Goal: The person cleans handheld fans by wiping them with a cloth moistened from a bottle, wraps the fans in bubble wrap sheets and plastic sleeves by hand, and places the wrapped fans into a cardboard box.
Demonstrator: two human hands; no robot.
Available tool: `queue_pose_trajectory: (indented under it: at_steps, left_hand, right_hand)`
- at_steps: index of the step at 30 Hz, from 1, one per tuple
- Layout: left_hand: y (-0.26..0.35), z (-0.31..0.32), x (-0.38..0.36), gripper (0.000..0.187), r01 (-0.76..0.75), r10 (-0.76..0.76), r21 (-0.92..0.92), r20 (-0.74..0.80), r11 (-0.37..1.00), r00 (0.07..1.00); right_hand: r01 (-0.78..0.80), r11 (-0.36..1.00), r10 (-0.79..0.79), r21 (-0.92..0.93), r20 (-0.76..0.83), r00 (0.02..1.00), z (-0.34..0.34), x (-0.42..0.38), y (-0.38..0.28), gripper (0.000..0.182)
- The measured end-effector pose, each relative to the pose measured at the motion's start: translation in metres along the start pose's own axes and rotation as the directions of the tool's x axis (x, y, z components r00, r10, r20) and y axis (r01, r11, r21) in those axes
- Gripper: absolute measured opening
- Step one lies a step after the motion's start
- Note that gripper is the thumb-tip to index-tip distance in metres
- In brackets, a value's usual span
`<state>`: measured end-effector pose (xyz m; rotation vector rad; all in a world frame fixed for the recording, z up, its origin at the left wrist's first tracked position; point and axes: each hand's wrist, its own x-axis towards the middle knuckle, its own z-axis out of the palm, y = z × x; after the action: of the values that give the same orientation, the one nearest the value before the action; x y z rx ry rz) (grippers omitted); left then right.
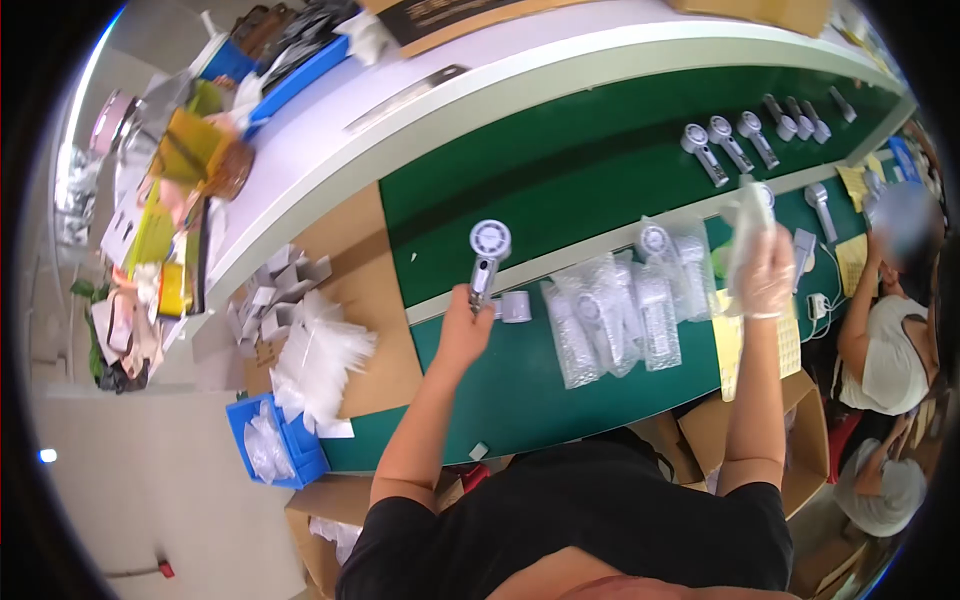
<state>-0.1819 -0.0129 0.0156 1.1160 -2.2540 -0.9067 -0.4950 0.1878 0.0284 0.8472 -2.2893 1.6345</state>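
A small handheld fan point(490, 240) with a round grille stands upright in my left hand point(464, 328), whose fingers close round the bottom of its handle. Just right of that hand, a short pale cylindrical piece point(515, 307) rests on the green table. My right hand point(766, 275) wears a thin clear glove and grips a whitish wrapped item point(748, 225), held up and blurred, its kind not readable. Between my hands lie several fans in clear bubble bags point(605, 315). Under my right forearm is a yellow tray sheet point(732, 345).
Several unwrapped fans point(722, 145) stand along the upper green shelf. To the left are a stack of clear bags point(322, 350), a blue bin point(310, 460) and small white boxes point(265, 300). Cardboard boxes point(812, 435) sit below the table edge. A co-worker point(888, 350) is at the right.
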Motion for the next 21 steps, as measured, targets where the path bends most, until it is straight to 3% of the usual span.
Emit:
queue_pose_trajectory:
  at_steps: [1,2,4,6,7,8,9,10,11,13,14,15,16,17,18,19,20,21]
  left_hand:
    - [0.007,-0.009,-0.011,0.03,-0.024,0.025,-0.027,0.032,0.999,0.999]
    - [0.022,-0.019,-0.023,0.031,0.08,-0.079,-0.012,0.088,0.997,0.993]
    - [0.028,-0.031,-0.045,0.033,0.085,-0.084,0.002,0.161,0.996,0.983]
    - [0.033,-0.043,-0.069,0.034,-0.138,0.164,-0.165,0.153,0.977,0.975]
    - [0.032,-0.055,-0.079,0.034,-0.015,0.058,-0.174,0.248,0.985,0.967]
    - [0.03,-0.067,-0.088,0.035,0.112,-0.046,-0.179,0.335,0.977,0.941]
    - [0.016,-0.074,-0.097,0.035,0.133,-0.078,-0.171,0.297,0.976,0.952]
    - [-0.005,-0.076,-0.106,0.034,0.061,-0.011,-0.197,0.243,0.978,0.97]
    - [-0.02,-0.08,-0.113,0.033,-0.022,0.067,-0.221,0.197,0.975,0.978]
    - [-0.029,-0.081,-0.134,0.031,0.041,-0.011,-0.328,0.092,0.944,0.996]
    - [-0.03,-0.084,-0.14,0.03,0.078,-0.082,-0.438,0.009,0.896,0.997]
    - [-0.029,-0.089,-0.145,0.029,0.105,-0.144,-0.433,-0.059,0.895,0.988]
    - [-0.029,-0.095,-0.146,0.028,0.202,-0.25,-0.496,-0.031,0.844,0.968]
    - [-0.029,-0.102,-0.144,0.027,0.297,-0.352,-0.554,0.008,0.777,0.936]
    - [-0.026,-0.111,-0.141,0.022,0.285,-0.373,-0.577,-0.036,0.765,0.927]
    - [-0.03,-0.117,-0.142,0.02,0.347,-0.433,-0.637,0.022,0.689,0.901]
    - [-0.035,-0.123,-0.143,0.018,0.398,-0.482,-0.689,0.08,0.606,0.873]
    - [-0.048,-0.124,-0.148,0.017,0.436,-0.497,-0.742,0.159,0.51,0.853]
  right_hand:
    - [0.184,0.983,-0.182,-0.019,0.069,0.981,0.021,-0.015,-0.008,0.015]
    - [0.392,0.919,-0.375,-0.04,0.224,0.9,0.044,-0.031,-0.028,0.021]
    - [0.578,0.794,-0.607,0.189,0.316,0.729,0.088,-0.065,-0.088,0.017]
    - [0.663,0.623,-0.781,0.414,0.362,0.508,0.131,-0.097,-0.131,0.018]
    - [0.574,0.655,-0.753,0.492,0.365,0.547,0.149,-0.111,-0.129,0.015]
    - [0.382,0.768,-0.627,0.514,0.476,0.617,0.166,-0.126,-0.128,0.012]
    - [0.161,0.845,-0.474,0.51,0.575,0.667,0.182,-0.142,-0.128,0.01]
    - [-0.058,0.876,-0.31,0.479,0.651,0.693,0.199,-0.156,-0.128,0.012]
    - [-0.115,0.877,-0.25,0.466,0.649,0.719,0.22,-0.173,-0.115,0.016]
    - [-0.23,0.864,-0.127,0.449,0.635,0.762,0.262,-0.206,-0.09,0.025]
    - [-0.133,0.916,-0.163,0.378,0.655,0.738,0.262,-0.219,-0.096,0.027]
    - [-0.026,0.951,-0.198,0.308,0.672,0.713,0.262,-0.232,-0.103,0.028]
    - [0.085,0.967,-0.233,0.242,0.689,0.687,0.262,-0.245,-0.11,0.029]
    - [-0.087,0.954,-0.17,0.287,0.755,0.633,0.257,-0.269,-0.123,0.03]
    - [-0.267,0.915,-0.104,0.304,0.813,0.572,0.252,-0.293,-0.137,0.03]
    - [-0.433,0.853,-0.037,0.291,0.862,0.505,0.247,-0.317,-0.15,0.031]
    - [-0.8,0.578,0.127,0.159,0.951,0.281,0.236,-0.314,-0.181,0.033]
    - [-0.984,0.176,0.28,-0.018,0.96,0.032,0.224,-0.312,-0.212,0.034]
